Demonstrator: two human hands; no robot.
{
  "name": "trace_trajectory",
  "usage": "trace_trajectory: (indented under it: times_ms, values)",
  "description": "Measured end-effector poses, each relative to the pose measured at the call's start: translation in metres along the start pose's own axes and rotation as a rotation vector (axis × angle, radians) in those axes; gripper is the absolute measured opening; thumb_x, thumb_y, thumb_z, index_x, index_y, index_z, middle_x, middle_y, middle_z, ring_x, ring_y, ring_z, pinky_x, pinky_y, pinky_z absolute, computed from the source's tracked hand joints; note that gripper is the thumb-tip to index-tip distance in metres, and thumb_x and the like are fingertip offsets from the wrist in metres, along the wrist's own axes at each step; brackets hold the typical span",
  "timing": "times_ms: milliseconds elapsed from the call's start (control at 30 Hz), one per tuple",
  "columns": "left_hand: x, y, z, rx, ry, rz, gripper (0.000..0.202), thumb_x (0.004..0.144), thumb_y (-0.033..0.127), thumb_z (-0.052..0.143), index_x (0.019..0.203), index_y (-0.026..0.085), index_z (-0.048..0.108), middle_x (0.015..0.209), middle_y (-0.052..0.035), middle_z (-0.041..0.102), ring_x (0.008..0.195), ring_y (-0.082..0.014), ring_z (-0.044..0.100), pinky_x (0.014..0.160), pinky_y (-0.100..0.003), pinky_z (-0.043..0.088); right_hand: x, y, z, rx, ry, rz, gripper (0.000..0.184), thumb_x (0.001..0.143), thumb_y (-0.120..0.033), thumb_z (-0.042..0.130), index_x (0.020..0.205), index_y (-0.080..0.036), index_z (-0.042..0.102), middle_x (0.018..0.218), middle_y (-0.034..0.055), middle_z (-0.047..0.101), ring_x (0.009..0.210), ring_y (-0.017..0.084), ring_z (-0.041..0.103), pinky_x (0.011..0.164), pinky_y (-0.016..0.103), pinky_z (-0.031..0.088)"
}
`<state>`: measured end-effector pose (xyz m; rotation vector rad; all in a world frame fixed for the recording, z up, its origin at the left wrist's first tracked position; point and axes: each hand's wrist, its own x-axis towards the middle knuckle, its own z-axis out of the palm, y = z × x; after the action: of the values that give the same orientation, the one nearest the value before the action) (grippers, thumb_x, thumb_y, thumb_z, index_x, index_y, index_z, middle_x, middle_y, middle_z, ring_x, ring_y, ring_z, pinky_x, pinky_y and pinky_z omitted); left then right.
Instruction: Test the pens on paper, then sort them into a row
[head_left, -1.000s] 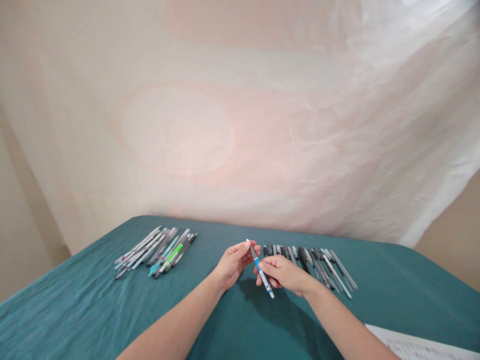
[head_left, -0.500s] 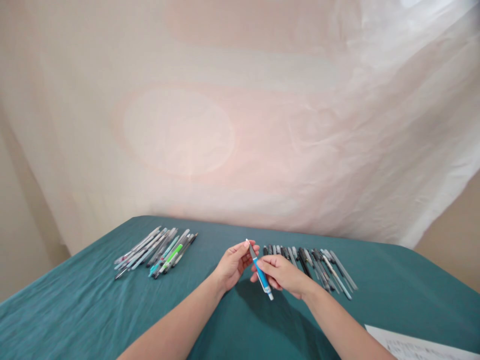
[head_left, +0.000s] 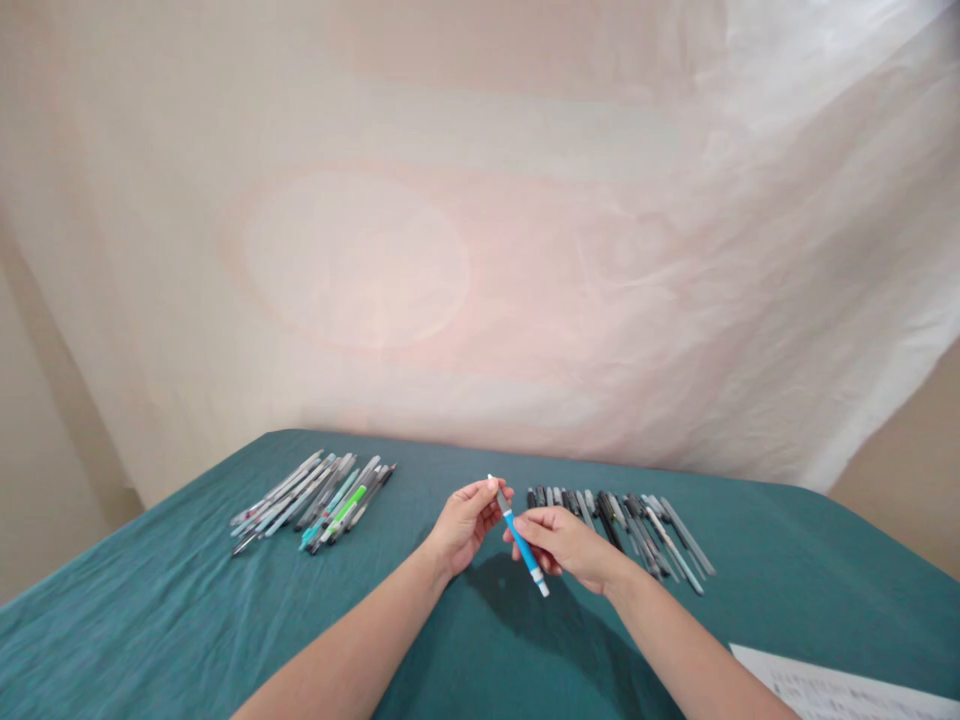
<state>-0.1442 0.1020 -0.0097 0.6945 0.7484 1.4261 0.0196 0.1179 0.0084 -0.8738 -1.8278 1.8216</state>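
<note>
A blue pen point(head_left: 523, 545) is held in the air above the middle of the bench point(head_left: 150, 620), tilted, its pale top end towards the far edge and its white tip towards the near edge. The left hand point(head_left: 465, 520) pinches the top end between thumb and fingertips. The right hand point(head_left: 568, 545) pinches the blue barrel lower down, its fingers curled behind it. A fanned pile of coloured pens point(head_left: 311, 500) lies towards the far left corner, well apart from the hands. A row of dark and grey pens point(head_left: 630, 525) lies just beyond the right hand. A printed sheet point(head_left: 825, 690) rests at the near right corner.
</note>
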Motion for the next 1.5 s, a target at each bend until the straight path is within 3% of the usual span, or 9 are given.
trace_trajectory:
  times_ms: [167,233,367,700,900,1033,1200,1400,1500]
  values:
    - [0.0,-0.003,0.001,0.025,0.007,0.027,0.025,0.064,0.031,0.07,0.078,0.012,0.063,0.075,-0.0047,0.064,0.062,-0.0085,0.056,0.061,-0.02,0.044,0.002,0.003,0.0,-0.022,0.065,-0.016,0.036,0.066,-0.05,0.063,0.071,-0.014,0.056,0.05,-0.0052,0.05,0.037,0.003,0.034,0.035,0.016,0.022]
    - [0.0,-0.003,0.002,0.022,-0.003,0.038,0.024,0.066,0.033,0.068,0.077,0.013,0.063,0.075,-0.0035,0.064,0.058,-0.0073,0.054,0.058,-0.02,0.043,0.002,0.002,0.003,-0.016,0.058,-0.035,0.038,0.071,-0.052,0.056,0.075,-0.014,0.057,0.048,-0.0057,0.047,0.036,0.003,0.032,0.034,0.016,0.022]
    - [0.001,-0.001,0.001,0.014,-0.02,0.045,0.024,0.069,0.035,0.065,0.08,0.014,0.06,0.076,-0.0025,0.062,0.051,-0.006,0.05,0.05,-0.02,0.041,0.001,-0.001,0.007,0.007,0.042,-0.058,0.045,0.08,-0.055,0.04,0.09,-0.015,0.059,0.063,-0.001,0.058,0.033,0.003,0.031,0.03,0.016,0.022]
    - [0.001,-0.004,0.001,0.035,-0.023,0.072,0.022,0.069,0.033,0.065,0.078,0.013,0.061,0.076,-0.0032,0.062,0.064,-0.0074,0.054,0.063,-0.019,0.041,0.003,0.002,0.007,-0.092,0.122,-0.046,0.037,0.07,-0.049,0.059,0.074,-0.013,0.054,0.062,-0.0006,0.059,0.037,0.002,0.033,0.035,0.015,0.023]
    - [-0.001,-0.004,0.001,0.03,-0.073,0.064,0.026,0.071,0.037,0.063,0.085,0.015,0.06,0.078,-0.0031,0.062,0.061,-0.0088,0.053,0.055,-0.021,0.04,-0.002,-0.004,0.01,-0.108,0.047,-0.038,0.046,0.078,-0.056,0.041,0.076,-0.013,0.058,0.054,-0.0026,0.052,0.036,0.003,0.034,0.033,0.016,0.024]
    - [-0.001,-0.005,0.0,0.045,-0.056,0.07,0.024,0.07,0.034,0.064,0.083,0.014,0.061,0.077,-0.0036,0.062,0.063,-0.0091,0.053,0.057,-0.021,0.04,-0.001,-0.003,0.008,-0.135,0.092,-0.031,0.039,0.073,-0.052,0.053,0.072,-0.013,0.057,0.049,-0.0053,0.044,0.039,0.003,0.033,0.035,0.015,0.022]
    - [0.001,-0.006,0.0,0.064,-0.016,0.091,0.02,0.067,0.031,0.067,0.072,0.013,0.061,0.073,-0.0028,0.062,0.063,-0.0068,0.052,0.064,-0.019,0.039,0.002,0.001,0.008,-0.128,0.203,-0.032,0.035,0.066,-0.047,0.064,0.071,-0.015,0.049,0.054,-0.0059,0.046,0.043,0.003,0.039,0.037,0.014,0.026]
    - [-0.002,-0.003,0.004,0.061,-0.033,0.088,0.023,0.067,0.035,0.066,0.07,0.014,0.058,0.068,0.0003,0.058,0.054,-0.0062,0.048,0.051,-0.019,0.036,-0.003,-0.004,0.011,-0.1,-0.021,-0.033,0.039,0.079,-0.052,0.043,0.087,-0.015,0.052,0.07,0.0007,0.06,0.043,0.004,0.044,0.035,0.015,0.028]
    - [-0.002,-0.003,0.005,0.057,-0.018,0.076,0.023,0.067,0.035,0.066,0.07,0.014,0.057,0.068,0.0007,0.058,0.052,-0.0056,0.047,0.049,-0.018,0.035,-0.003,-0.004,0.011,-0.114,-0.013,-0.033,0.037,0.077,-0.051,0.047,0.083,-0.014,0.054,0.072,0.0018,0.061,0.043,0.004,0.042,0.036,0.015,0.028]
